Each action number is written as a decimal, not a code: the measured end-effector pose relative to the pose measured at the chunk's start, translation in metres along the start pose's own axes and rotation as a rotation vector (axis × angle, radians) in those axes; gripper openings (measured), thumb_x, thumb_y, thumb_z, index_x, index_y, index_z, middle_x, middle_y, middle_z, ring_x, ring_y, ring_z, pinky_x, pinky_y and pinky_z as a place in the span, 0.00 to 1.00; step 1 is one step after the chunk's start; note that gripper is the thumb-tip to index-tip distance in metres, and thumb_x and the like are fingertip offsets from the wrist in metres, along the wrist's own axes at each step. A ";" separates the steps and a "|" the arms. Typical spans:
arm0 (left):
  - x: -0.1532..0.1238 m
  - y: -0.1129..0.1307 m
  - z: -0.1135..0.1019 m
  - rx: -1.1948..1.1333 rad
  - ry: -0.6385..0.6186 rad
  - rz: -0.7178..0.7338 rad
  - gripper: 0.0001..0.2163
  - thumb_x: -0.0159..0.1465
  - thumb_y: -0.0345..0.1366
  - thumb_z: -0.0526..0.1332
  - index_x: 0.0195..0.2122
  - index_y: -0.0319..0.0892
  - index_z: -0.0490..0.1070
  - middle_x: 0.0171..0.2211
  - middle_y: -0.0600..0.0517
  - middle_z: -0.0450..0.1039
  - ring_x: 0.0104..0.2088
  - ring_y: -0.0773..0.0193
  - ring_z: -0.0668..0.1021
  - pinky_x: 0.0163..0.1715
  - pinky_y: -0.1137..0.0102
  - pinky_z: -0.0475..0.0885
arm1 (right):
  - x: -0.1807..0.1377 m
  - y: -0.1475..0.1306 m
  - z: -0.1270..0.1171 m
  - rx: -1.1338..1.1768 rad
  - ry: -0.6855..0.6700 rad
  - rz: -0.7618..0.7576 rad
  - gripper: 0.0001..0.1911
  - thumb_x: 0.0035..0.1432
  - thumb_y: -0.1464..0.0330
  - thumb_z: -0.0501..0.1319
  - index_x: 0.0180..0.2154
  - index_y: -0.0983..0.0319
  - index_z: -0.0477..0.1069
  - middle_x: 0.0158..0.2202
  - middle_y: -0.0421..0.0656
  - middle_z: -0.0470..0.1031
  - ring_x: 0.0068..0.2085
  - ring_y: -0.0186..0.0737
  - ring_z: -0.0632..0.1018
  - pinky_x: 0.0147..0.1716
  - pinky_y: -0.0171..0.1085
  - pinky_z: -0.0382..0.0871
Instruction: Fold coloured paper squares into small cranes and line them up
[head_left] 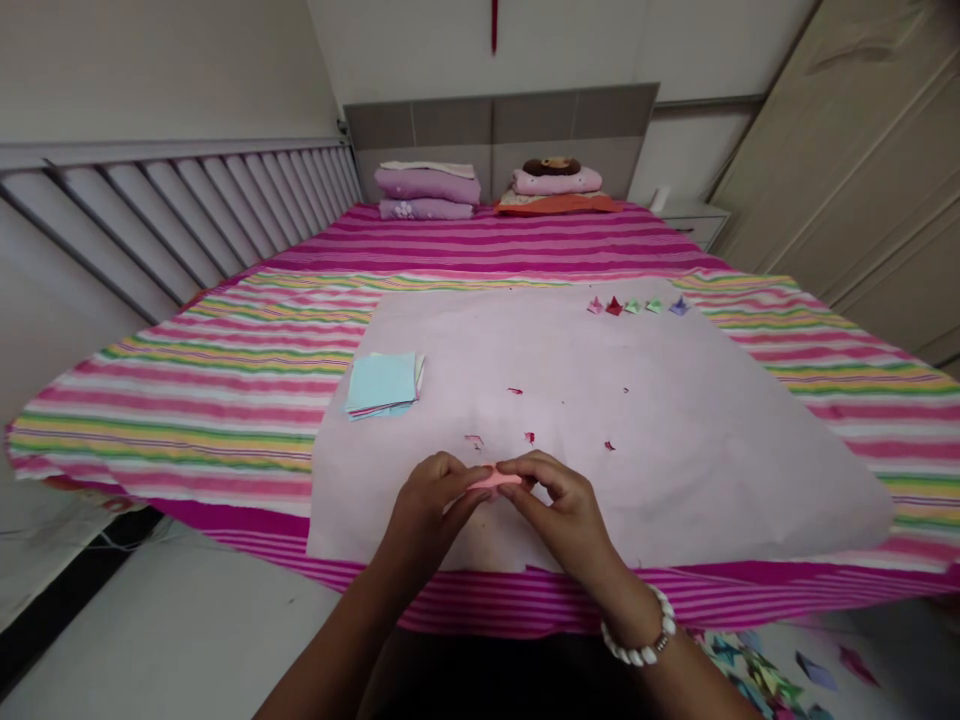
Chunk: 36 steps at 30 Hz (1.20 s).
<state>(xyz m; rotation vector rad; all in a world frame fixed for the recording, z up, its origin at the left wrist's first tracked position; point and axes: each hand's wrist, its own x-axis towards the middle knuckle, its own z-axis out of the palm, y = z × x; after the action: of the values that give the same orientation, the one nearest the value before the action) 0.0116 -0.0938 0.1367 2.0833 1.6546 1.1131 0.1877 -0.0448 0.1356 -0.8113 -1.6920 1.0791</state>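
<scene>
Between the fingertips of both hands is a small folded piece of pink paper (495, 481), held just above the near part of a pale sheet (697, 450). My left hand (435, 495) pinches its left end between thumb and forefinger. The right end is gripped the same way by my right hand (562, 500), which has a white beaded bracelet (637, 655) on its wrist. The fingers cover part of the paper, so its exact folded shape is hard to make out. Small red scraps (529, 437) lie just beyond the hands.
A stack of square paper (382, 380), light blue on top, lies at the left. Several small folded paper figures (614, 306) stand in a row at the far right of the sheet. More colourful folded pieces (757, 670) lie on the floor at lower right. A railing (225, 210) borders the bed's left.
</scene>
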 end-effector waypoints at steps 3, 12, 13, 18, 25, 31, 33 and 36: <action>0.001 0.001 -0.001 0.031 0.000 -0.009 0.10 0.66 0.37 0.57 0.44 0.47 0.77 0.29 0.53 0.65 0.31 0.65 0.72 0.32 0.69 0.68 | -0.001 0.000 0.000 -0.028 -0.046 -0.036 0.09 0.59 0.73 0.61 0.39 0.57 0.77 0.34 0.42 0.75 0.34 0.38 0.75 0.34 0.38 0.70; 0.001 0.009 0.002 0.044 0.009 0.042 0.09 0.66 0.31 0.55 0.35 0.44 0.75 0.36 0.50 0.74 0.40 0.59 0.74 0.45 0.61 0.64 | -0.001 -0.006 0.002 -0.062 -0.069 -0.057 0.03 0.59 0.72 0.62 0.32 0.59 0.73 0.34 0.41 0.69 0.37 0.39 0.73 0.38 0.38 0.67; 0.000 0.010 0.002 0.016 -0.001 0.033 0.09 0.66 0.31 0.55 0.34 0.44 0.75 0.33 0.51 0.75 0.37 0.60 0.75 0.44 0.61 0.64 | 0.000 -0.006 0.002 -0.039 -0.068 -0.045 0.04 0.58 0.72 0.63 0.30 0.60 0.72 0.33 0.41 0.69 0.37 0.39 0.73 0.38 0.38 0.67; 0.002 0.013 -0.002 -0.321 0.123 -0.206 0.07 0.57 0.38 0.68 0.23 0.43 0.75 0.25 0.54 0.75 0.29 0.63 0.75 0.34 0.68 0.68 | 0.002 -0.008 0.001 0.105 -0.065 0.066 0.07 0.55 0.69 0.66 0.25 0.61 0.73 0.28 0.39 0.70 0.32 0.37 0.73 0.35 0.37 0.66; 0.001 0.007 -0.007 -0.720 0.135 -0.440 0.09 0.53 0.37 0.69 0.20 0.41 0.74 0.23 0.55 0.74 0.28 0.67 0.74 0.33 0.73 0.68 | 0.001 -0.004 -0.001 0.284 -0.059 0.184 0.07 0.49 0.68 0.70 0.23 0.61 0.74 0.26 0.39 0.71 0.30 0.35 0.72 0.32 0.36 0.65; 0.001 0.009 0.007 -0.980 0.161 -0.541 0.06 0.54 0.37 0.68 0.26 0.41 0.75 0.26 0.55 0.75 0.30 0.68 0.75 0.34 0.74 0.69 | 0.000 -0.001 -0.001 0.276 0.022 0.176 0.08 0.49 0.69 0.69 0.22 0.60 0.73 0.25 0.38 0.70 0.29 0.34 0.71 0.32 0.36 0.65; 0.000 0.012 0.013 -1.035 0.057 -0.518 0.09 0.53 0.36 0.70 0.35 0.41 0.76 0.32 0.53 0.78 0.36 0.65 0.76 0.40 0.70 0.71 | -0.001 0.002 0.000 0.279 0.075 0.185 0.08 0.50 0.68 0.69 0.23 0.60 0.73 0.25 0.38 0.70 0.29 0.35 0.70 0.32 0.36 0.65; -0.002 0.013 0.020 -1.032 0.017 -0.542 0.11 0.55 0.37 0.68 0.39 0.41 0.77 0.34 0.51 0.78 0.37 0.63 0.77 0.42 0.67 0.72 | -0.002 0.004 0.002 0.277 0.109 0.197 0.07 0.50 0.67 0.68 0.25 0.60 0.73 0.25 0.38 0.70 0.29 0.35 0.70 0.31 0.36 0.64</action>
<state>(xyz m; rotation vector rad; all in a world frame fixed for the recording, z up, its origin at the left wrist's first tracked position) 0.0348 -0.0950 0.1302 0.9160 1.1190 1.3485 0.1868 -0.0456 0.1309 -0.8512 -1.3553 1.3445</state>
